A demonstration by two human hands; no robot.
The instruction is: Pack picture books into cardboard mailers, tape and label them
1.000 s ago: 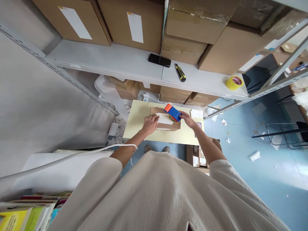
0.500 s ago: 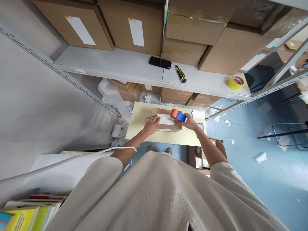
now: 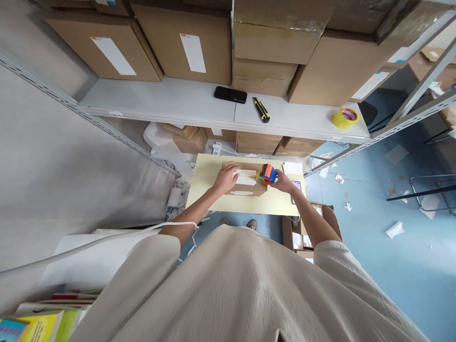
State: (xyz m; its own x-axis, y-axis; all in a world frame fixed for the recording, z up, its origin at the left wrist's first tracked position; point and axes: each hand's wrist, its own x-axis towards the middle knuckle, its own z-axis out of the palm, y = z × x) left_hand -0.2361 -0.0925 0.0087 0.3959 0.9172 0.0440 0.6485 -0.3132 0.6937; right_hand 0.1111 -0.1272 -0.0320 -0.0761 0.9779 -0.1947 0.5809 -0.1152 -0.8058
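Note:
A brown cardboard box (image 3: 254, 188) with white paper or labels on it lies on the pale yellow tabletop (image 3: 203, 190). My left hand (image 3: 225, 180) rests over the box's left end, its fingers loosely apart and holding nothing. At the opposite end, my right hand (image 3: 284, 181) is closed around a blue and orange tape dispenser (image 3: 269, 173). The dispenser is tilted at the box's right edge, with a bit of yellow roll showing. Whether tape sticks to the box there is too small to tell.
Above the table, a grey shelf (image 3: 160, 102) carries cardboard boxes, a black phone (image 3: 230, 94), a utility knife (image 3: 261, 110) and a yellow tape roll (image 3: 345, 118). Another phone (image 3: 296, 190) and white papers (image 3: 292, 168) lie at the table's right. An open carton (image 3: 329, 222) stands below. A white cable (image 3: 142, 231) crosses my left arm.
The tape dispenser has shifted right to the box's end and turned in my right hand. My left hand has slid slightly forward on the box. The whole view has shifted a little.

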